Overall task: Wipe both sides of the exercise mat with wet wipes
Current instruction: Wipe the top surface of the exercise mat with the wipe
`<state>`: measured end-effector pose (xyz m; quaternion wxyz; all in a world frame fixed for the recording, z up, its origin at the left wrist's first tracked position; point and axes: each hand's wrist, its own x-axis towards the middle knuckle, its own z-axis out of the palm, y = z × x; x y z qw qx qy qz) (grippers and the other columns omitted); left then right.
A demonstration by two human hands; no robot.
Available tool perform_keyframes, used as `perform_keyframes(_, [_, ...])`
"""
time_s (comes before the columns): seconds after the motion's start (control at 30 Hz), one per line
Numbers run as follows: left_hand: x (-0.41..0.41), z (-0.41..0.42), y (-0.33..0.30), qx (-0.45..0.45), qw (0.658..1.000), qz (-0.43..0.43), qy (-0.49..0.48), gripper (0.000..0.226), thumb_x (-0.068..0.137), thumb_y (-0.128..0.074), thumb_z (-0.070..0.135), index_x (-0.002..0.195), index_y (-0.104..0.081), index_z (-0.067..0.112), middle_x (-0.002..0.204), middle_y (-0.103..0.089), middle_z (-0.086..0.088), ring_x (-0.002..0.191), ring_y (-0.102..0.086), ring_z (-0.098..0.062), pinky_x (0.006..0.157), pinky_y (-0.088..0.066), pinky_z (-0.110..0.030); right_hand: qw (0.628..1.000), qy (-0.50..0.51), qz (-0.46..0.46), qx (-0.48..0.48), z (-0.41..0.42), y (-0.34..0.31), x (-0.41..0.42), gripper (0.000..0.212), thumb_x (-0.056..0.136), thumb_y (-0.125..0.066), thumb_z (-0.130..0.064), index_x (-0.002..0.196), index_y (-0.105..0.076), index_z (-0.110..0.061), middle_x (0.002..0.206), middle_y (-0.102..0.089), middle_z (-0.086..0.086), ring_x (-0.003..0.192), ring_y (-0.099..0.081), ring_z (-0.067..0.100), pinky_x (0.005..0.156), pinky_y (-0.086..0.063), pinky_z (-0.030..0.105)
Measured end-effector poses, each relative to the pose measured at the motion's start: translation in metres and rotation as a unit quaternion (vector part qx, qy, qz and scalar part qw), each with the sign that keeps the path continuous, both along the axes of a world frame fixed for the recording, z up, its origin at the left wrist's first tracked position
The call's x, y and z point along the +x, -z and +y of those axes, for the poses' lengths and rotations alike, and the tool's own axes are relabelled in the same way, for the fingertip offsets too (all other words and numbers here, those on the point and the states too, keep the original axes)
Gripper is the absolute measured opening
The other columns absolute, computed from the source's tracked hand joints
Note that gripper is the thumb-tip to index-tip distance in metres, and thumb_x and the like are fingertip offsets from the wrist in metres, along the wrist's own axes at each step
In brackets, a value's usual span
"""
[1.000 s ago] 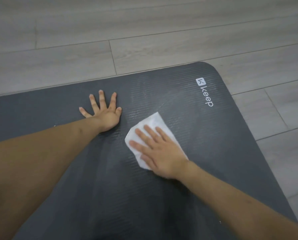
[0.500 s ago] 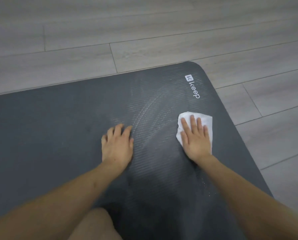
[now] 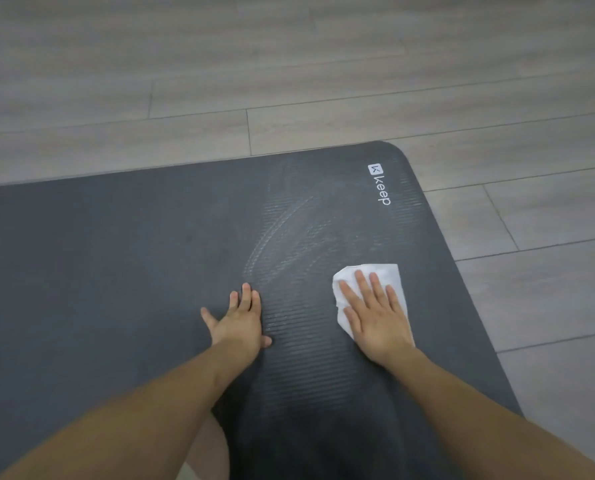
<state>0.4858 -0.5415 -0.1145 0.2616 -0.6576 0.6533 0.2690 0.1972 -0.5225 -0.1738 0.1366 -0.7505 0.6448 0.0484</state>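
Near the mat's right edge, toward the far right corner: right hand (image 3: 375, 315) flat, fingers straight and slightly spread, pressing a white wet wipe (image 3: 389, 275) onto the mat (image 3: 116, 271). Wipe partly covered by the palm, its far edge and left corner peeking out beyond the fingertips. Nothing gripped or pinched, just pushed down.

To the left of that, around the middle of the mat's width: left hand (image 3: 240, 320) also flat on the ribbed surface, fingers straight and close together, thumb out to the side, holding nothing, apparently bracing body weight. Well apart from the wipe.

Beyond both hands, toward the far edge: curved pale streaks (image 3: 289, 226) across the dark foam, seemingly damp traces of wiping. White "keep" logo (image 3: 380, 185) by the far right corner. Grey wood-look floor (image 3: 289, 64) all round the far and right edges; a bare knee (image 3: 206, 452) at the bottom, just off the near edge.

Progress, as a judgement: early. Only the patch near the far right corner looks worked over; the strip along the right edge and near the logo partly so. Whole left stretch of this face looks matte and untouched, running out of view. Underside not yet reached: mat lying flat, no fold or turn-over begun. Left to do: rest of this face, then flip, then the other side.
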Motion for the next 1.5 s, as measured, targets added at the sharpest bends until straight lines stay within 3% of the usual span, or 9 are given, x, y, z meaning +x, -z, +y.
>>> perform_keyframes(0.27, [0.002,0.005,0.014,-0.023,0.999,-0.026,-0.011,0.102,0.094,-0.059,0.059,0.161,0.013,0.030,0.165,0.027,0.013,0.155,0.015,-0.010,0.111,-0.002,-0.079,0.995,0.097,0.008,-0.005,-0.074,0.004,-0.044,0.061,0.106,-0.008,-0.049,0.163,0.010,-0.039,0.172,0.018,0.000,0.158,0.019,0.027,0.126,0.010,0.052])
perform_keyframes(0.43, [0.004,0.007,0.019,-0.052,0.998,-0.044,-0.016,0.099,0.093,-0.053,0.065,0.160,0.014,0.035,0.165,0.027,0.016,0.154,0.014,-0.006,0.112,0.004,-0.078,0.992,-0.123,-0.035,-0.013,-0.095,0.003,0.066,0.063,0.105,-0.010,-0.050,0.165,0.000,-0.034,0.173,0.014,0.003,0.157,0.020,0.030,0.126,0.010,0.054])
perform_keyframes(0.57, [0.000,0.008,0.015,-0.053,0.997,-0.062,-0.012,0.097,0.096,-0.051,0.063,0.161,0.013,0.032,0.166,0.026,0.013,0.155,0.013,-0.007,0.110,0.006,-0.080,0.981,-0.188,-0.037,-0.015,-0.104,0.006,0.058,0.058,0.107,-0.011,-0.053,0.164,-0.003,-0.043,0.173,0.008,-0.004,0.159,0.014,0.023,0.127,0.010,0.049])
perform_keyframes(0.8, [0.003,0.009,0.016,-0.075,0.996,-0.057,0.000,0.097,0.094,-0.051,0.066,0.161,0.010,0.031,0.167,0.021,0.013,0.155,0.010,-0.007,0.109,0.004,-0.081,0.997,0.069,-0.024,-0.028,-0.144,0.010,-0.088,0.059,0.105,-0.010,-0.051,0.163,-0.003,-0.044,0.174,0.004,-0.005,0.160,0.006,0.021,0.128,0.003,0.048])
perform_keyframes(0.97, [-0.004,0.020,0.017,-0.116,0.991,-0.060,-0.009,0.092,0.095,-0.052,0.064,0.162,0.001,0.031,0.170,0.012,0.008,0.157,0.004,-0.013,0.111,0.004,-0.080,0.989,0.145,-0.010,-0.036,-0.122,0.014,-0.084,0.061,0.106,-0.009,-0.049,0.165,0.000,-0.035,0.174,0.007,0.005,0.159,0.008,0.027,0.127,0.003,0.051])
perform_keyframes(1.1, [0.003,0.034,0.014,-0.179,0.979,-0.032,-0.092,0.078,0.088,-0.056,0.071,0.153,-0.028,0.037,0.165,-0.019,0.004,0.151,-0.020,-0.023,0.113,-0.002,-0.076,0.999,0.038,-0.023,-0.030,-0.089,0.011,0.004,0.062,0.106,-0.011,-0.049,0.165,0.001,-0.035,0.173,0.009,0.007,0.159,0.010,0.031,0.127,0.007,0.052])
perform_keyframes(1.27, [0.029,0.068,0.017,-0.258,0.944,-0.016,-0.203,0.043,0.105,-0.035,0.046,0.146,-0.040,0.034,0.152,-0.042,0.004,0.140,-0.038,-0.026,0.119,-0.015,-0.066,0.972,-0.232,-0.046,-0.009,-0.024,0.009,0.154,0.060,0.106,-0.012,-0.051,0.165,-0.006,-0.038,0.174,0.005,0.001,0.159,0.012,0.027,0.126,0.010,0.051])
perform_keyframes(1.4, [0.043,0.088,0.026,-0.245,0.945,-0.024,-0.217,0.047,0.105,-0.033,0.041,0.151,-0.038,0.033,0.158,-0.036,0.007,0.144,-0.035,-0.025,0.119,-0.016,-0.065,0.953,-0.298,-0.046,-0.026,-0.035,0.010,0.140,0.056,0.108,-0.016,-0.051,0.163,-0.009,-0.043,0.174,0.000,-0.004,0.160,0.007,0.022,0.127,0.007,0.049])
perform_keyframes(1.5, [0.034,0.086,0.031,-0.255,0.946,-0.012,-0.200,0.047,0.105,-0.035,0.041,0.151,-0.039,0.032,0.161,-0.033,0.005,0.147,-0.029,-0.026,0.120,-0.016,-0.065,0.973,-0.225,-0.041,-0.035,-0.070,0.012,0.077,0.056,0.107,-0.013,-0.054,0.162,-0.004,-0.047,0.173,0.004,-0.007,0.160,0.006,0.021,0.127,0.007,0.048])
